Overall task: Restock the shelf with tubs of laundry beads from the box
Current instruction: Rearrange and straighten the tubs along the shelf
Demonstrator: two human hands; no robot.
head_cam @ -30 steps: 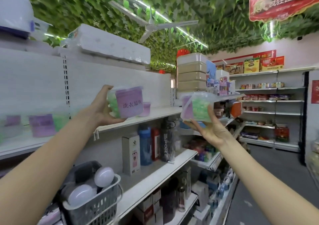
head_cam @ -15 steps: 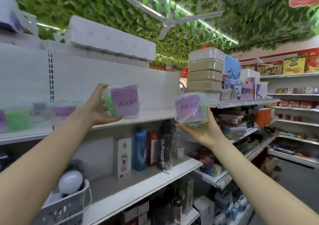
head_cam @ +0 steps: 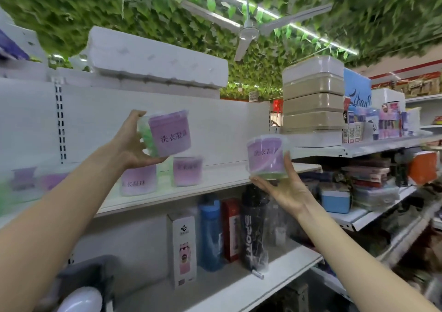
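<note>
While both arms reach up at the white shelf (head_cam: 222,180), the left hand (head_cam: 130,145) grips a purple-labelled tub (head_cam: 169,133) in the air above the stocked tubs (head_cam: 187,171). The right hand (head_cam: 284,189) cradles a second tub (head_cam: 266,156) from below, thumb up its side, by the shelf's right end.

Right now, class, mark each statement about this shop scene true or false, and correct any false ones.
1. The left hand grips a clear purple-labelled plastic tub. True.
2. The right hand is empty. False: it holds a second purple-labelled tub.
3. The left hand's tub stands on the white metal shelf. False: it is held above it.
4. That shelf already bears other tubs. True.
</note>
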